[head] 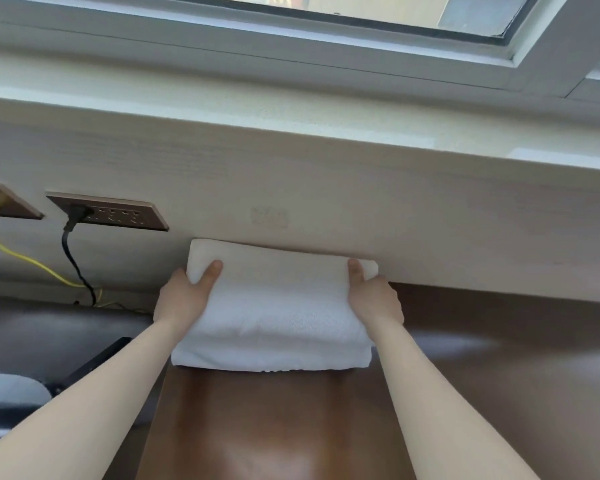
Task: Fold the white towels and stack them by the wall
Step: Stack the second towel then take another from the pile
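A folded white towel [278,299] lies on top of another folded white towel [271,358] on the brown table [274,427], its far edge against the pale wall [361,202]. My left hand [184,296] grips the upper towel's left end, thumb on top and fingers hidden beneath. At the right end my right hand [374,296] holds it the same way, thumb over the top edge. Both forearms reach forward from the bottom of the view.
A dark socket plate [118,213] with a black plug and cable [73,258] sits on the wall at the left, beside a yellow cable [11,251]. A window frame [326,46] runs above. A dark lower surface [32,337] lies to the left of the table.
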{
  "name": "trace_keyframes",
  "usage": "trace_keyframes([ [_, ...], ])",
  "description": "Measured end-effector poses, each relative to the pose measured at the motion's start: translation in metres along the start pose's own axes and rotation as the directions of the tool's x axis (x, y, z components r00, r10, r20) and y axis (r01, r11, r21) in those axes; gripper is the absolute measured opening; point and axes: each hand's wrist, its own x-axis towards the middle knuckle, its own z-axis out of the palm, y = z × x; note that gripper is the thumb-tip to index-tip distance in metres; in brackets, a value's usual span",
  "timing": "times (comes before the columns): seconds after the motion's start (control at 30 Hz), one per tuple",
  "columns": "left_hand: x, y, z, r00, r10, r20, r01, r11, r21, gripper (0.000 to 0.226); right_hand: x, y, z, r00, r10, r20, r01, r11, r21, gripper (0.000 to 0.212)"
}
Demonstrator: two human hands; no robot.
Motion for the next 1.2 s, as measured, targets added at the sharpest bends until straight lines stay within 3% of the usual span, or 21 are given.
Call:
trace_keyframes([
  [0.17, -0.001, 0.001, 0.005, 0.998, 0.054, -0.045, -0.046, 0.986, 0.159, 0.082, 0.007, 0.002, 0.003, 0.999, -0.051, -0.008, 0.051, 0.998, -0.031, 0.081],
  [0.47, -0.014, 0.011, -0.006, 1.0, 0.01, 0.028, -0.011, 0.999, 0.031, 0.075, 0.004, -0.002, -0.001, 0.996, -0.093, 0.007, 0.094, 0.995, -0.045, 0.081],
  [0.6, -0.02, 0.008, -0.025, 0.999, 0.039, -0.013, -0.039, 0.999, -0.017, 0.065, -0.001, -0.007, -0.013, 0.988, -0.151, 0.014, 0.152, 0.984, -0.094, 0.079],
  [0.77, -0.023, -0.018, -0.013, 0.997, -0.021, 0.07, 0.024, 0.999, -0.043, 0.078, -0.012, 0.007, -0.004, 0.993, -0.12, -0.006, 0.118, 0.984, -0.136, 0.084],
  [0.93, -0.022, -0.014, -0.008, 0.999, -0.025, 0.02, 0.025, 1.0, -0.017, 0.082, -0.008, 0.004, -0.002, 0.993, -0.112, -0.048, 0.106, 0.988, -0.111, 0.081],
  [1.0, -0.024, -0.014, -0.01, 0.999, 0.029, -0.044, -0.027, 0.999, 0.048, 0.088, -0.009, 0.006, -0.001, 0.99, -0.121, -0.072, 0.116, 0.99, -0.074, 0.076],
  [1.07, -0.027, -0.012, -0.012, 0.974, 0.168, -0.155, -0.14, 0.974, 0.177, 0.082, -0.013, 0.009, -0.003, 0.986, -0.138, -0.098, 0.135, 0.99, -0.036, 0.068],
  [1.13, -0.033, -0.006, -0.015, 0.879, 0.403, -0.253, -0.328, 0.898, 0.293, 0.063, -0.019, 0.01, -0.008, 0.985, -0.148, -0.093, 0.152, 0.987, 0.041, 0.065],
  [1.2, -0.043, 0.007, -0.015, 0.735, 0.639, -0.227, -0.559, 0.761, 0.329, 0.054, -0.024, 0.012, -0.011, 0.969, -0.196, -0.151, 0.21, 0.974, 0.081, 0.063],
])
